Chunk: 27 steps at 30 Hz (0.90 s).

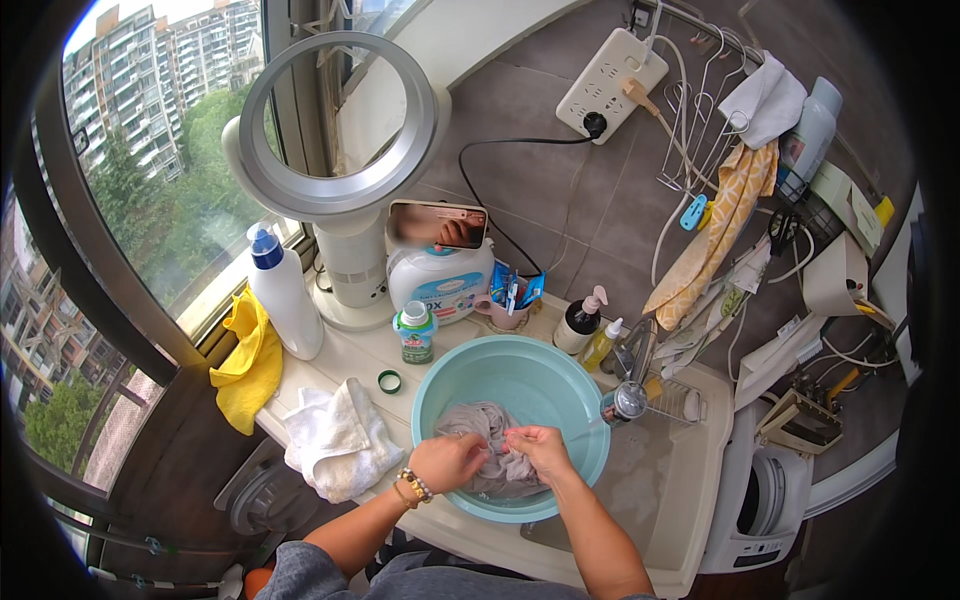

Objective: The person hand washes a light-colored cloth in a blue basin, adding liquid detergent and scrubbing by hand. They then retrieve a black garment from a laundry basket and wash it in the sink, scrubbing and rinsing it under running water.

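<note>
A teal plastic basin (514,360) rests partly over the sink, with a wet greyish cloth (487,424) lying in shallow water in it. My left hand (450,459) is over the cloth's left part, fingers curled; whether it grips the fabric cannot be told. Just right of it, my right hand (538,450) has thumb and forefinger pinched together at the cloth, over its right side. A thin stream of water runs from the faucet head (628,400) into the basin. An uncapped small bottle (416,337) stands behind the basin, its green cap (389,382) lying nearby on the counter.
White towels (341,442) lie left of the basin. A white bottle (289,300), bladeless fan (349,262), laundry jug (439,281) with a phone (439,223), pink cup (508,313) and pump bottle (577,326) stand behind. The sink (652,487) is at right.
</note>
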Available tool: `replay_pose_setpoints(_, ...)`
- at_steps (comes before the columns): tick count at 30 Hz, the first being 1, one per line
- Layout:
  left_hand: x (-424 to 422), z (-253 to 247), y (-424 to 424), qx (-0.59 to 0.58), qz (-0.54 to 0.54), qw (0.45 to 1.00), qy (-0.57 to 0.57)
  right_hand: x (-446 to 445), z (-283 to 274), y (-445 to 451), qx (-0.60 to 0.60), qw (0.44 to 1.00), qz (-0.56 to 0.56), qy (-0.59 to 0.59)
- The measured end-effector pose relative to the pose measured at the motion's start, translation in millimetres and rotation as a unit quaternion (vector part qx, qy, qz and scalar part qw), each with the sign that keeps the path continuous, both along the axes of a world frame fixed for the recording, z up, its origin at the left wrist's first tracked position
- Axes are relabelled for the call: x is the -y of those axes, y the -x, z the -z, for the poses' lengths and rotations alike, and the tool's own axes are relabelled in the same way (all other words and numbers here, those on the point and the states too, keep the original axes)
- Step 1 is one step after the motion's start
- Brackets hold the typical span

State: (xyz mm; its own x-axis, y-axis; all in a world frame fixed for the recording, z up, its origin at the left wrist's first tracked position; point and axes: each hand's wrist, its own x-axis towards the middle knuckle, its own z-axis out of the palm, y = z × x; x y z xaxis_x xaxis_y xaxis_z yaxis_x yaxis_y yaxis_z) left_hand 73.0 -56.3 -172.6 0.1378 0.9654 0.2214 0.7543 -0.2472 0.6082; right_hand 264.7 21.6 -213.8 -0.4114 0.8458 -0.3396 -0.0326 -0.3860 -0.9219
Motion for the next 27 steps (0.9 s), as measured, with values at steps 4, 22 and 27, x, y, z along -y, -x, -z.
replay_pose_setpoints(4,-0.2,-2.4,-0.7,-0.003,-0.003,1.000,0.003,-0.4,2.6,-0.7,0.024,0.999,0.010,-0.022)
replay_pose_setpoints(22,-1.0,-0.4,-0.3,0.000,0.001,1.000,-0.012,-5.3,9.6,-1.5,0.061,0.996,0.025,-0.065)
replay_pose_setpoints(27,-0.7,0.5,-0.9,-0.008,-0.004,1.000,-0.014,-1.4,-0.8,3.8,0.017,0.998,0.060,-0.001)
